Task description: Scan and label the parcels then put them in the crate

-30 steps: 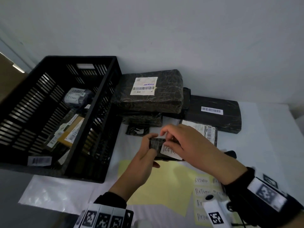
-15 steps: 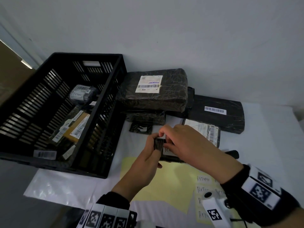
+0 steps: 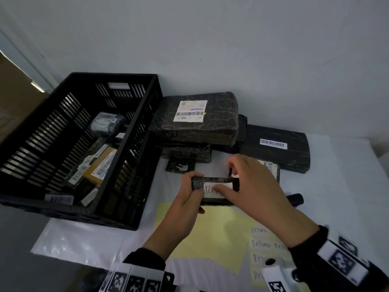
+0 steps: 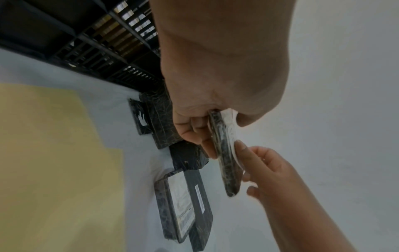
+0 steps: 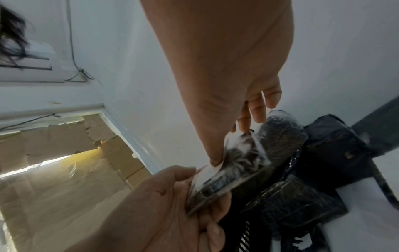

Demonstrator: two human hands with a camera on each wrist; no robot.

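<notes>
My left hand (image 3: 189, 192) grips the left end of a small black wrapped parcel (image 3: 214, 181), held above the table. A white handwritten label (image 3: 210, 189) lies on the face turned to me. My right hand (image 3: 252, 186) holds the right end, with the thumb flat on the label and the fingers curled over the top edge. The left wrist view shows the parcel (image 4: 224, 162) edge-on between both hands. In the right wrist view the thumb presses the label on the parcel (image 5: 233, 167). The black slatted crate (image 3: 134, 157) stands to the left, with several labelled parcels in it.
A stack of wrapped parcels (image 3: 195, 116) and a long black parcel (image 3: 273, 148) lie against the back wall. A flat parcel (image 3: 271, 167) lies under my right hand. A yellow sheet (image 3: 210, 232) and a sheet of handwritten labels (image 3: 265, 243) lie near me. A black cylinder (image 3: 294, 199) sits at right.
The small parcel has been turned so that its labelled face shows wide. My right thumb has slid along the label. Both hands have stayed in front of the parcel stack.
</notes>
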